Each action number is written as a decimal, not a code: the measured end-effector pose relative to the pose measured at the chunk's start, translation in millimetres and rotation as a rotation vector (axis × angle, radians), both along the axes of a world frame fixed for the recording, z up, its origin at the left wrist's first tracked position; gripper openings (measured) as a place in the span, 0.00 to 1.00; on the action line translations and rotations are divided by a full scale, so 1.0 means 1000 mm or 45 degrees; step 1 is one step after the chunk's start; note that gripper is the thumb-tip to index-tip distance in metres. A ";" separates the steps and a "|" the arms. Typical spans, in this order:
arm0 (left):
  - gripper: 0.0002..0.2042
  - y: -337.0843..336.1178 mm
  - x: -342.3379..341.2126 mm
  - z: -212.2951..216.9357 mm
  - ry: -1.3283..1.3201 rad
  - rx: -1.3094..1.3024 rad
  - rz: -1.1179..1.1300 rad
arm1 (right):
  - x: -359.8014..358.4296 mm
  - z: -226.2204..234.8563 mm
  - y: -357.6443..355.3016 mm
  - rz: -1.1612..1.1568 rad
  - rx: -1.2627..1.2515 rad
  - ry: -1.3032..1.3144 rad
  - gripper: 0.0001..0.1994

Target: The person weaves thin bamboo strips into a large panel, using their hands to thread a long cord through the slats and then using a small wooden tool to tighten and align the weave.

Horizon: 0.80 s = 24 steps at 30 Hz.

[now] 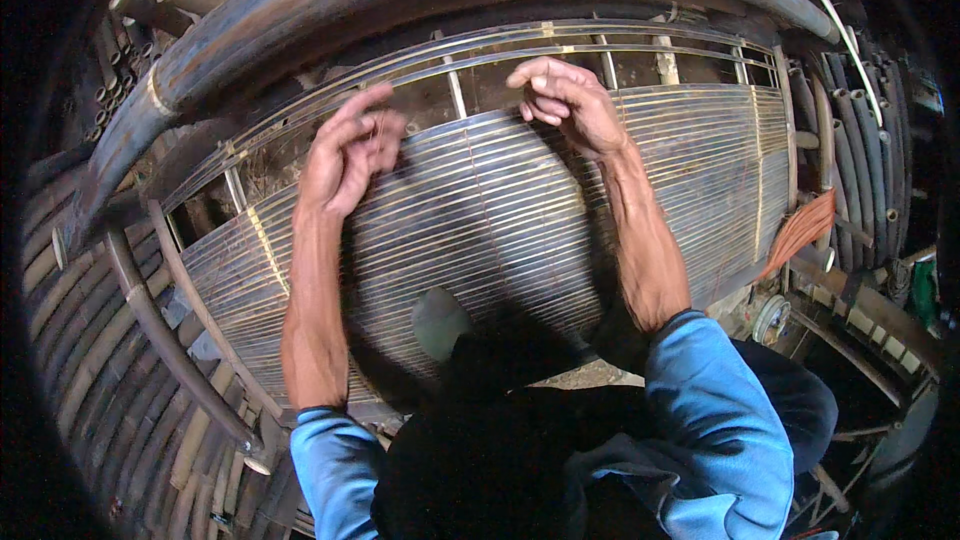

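A wide slatted panel [440,240] of many thin, pale strips lies in a frame before me, bound across by a thin dark-red thread near its middle. Over its far edge my left hand [352,150] is raised with bent fingers, smeared by motion, so whatever they may hold does not show. My right hand [572,105] hovers beyond the same edge, to the right, with thumb and index finger pinched together. What sits in that pinch is too fine to make out. Beyond the hands, several long strips [480,58] run across the frame's crossbars, apart from the woven part.
A thick bamboo pole [330,15] arches across the far side. Bamboo poles [110,360] are laid side by side at left, and more stand stacked [865,150] at right. An orange-brown fibre bundle [800,230] hangs at the panel's right edge, near a round coil [770,318].
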<state>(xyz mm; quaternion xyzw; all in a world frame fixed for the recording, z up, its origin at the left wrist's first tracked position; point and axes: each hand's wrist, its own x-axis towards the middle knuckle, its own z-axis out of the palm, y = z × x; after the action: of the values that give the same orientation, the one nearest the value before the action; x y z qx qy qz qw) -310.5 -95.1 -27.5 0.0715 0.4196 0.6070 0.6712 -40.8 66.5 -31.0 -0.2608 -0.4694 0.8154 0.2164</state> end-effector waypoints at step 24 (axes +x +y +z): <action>0.15 -0.179 -0.101 0.105 2.229 -0.564 -0.189 | 0.030 -0.001 0.041 -0.561 1.015 -1.122 0.16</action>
<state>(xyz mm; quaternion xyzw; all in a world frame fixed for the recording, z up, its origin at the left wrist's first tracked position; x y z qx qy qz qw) -411.5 -273.8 77.2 0.4036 0.8813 0.1961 0.1481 -10.7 107.5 -32.0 -0.5619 -0.7174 0.3303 0.2460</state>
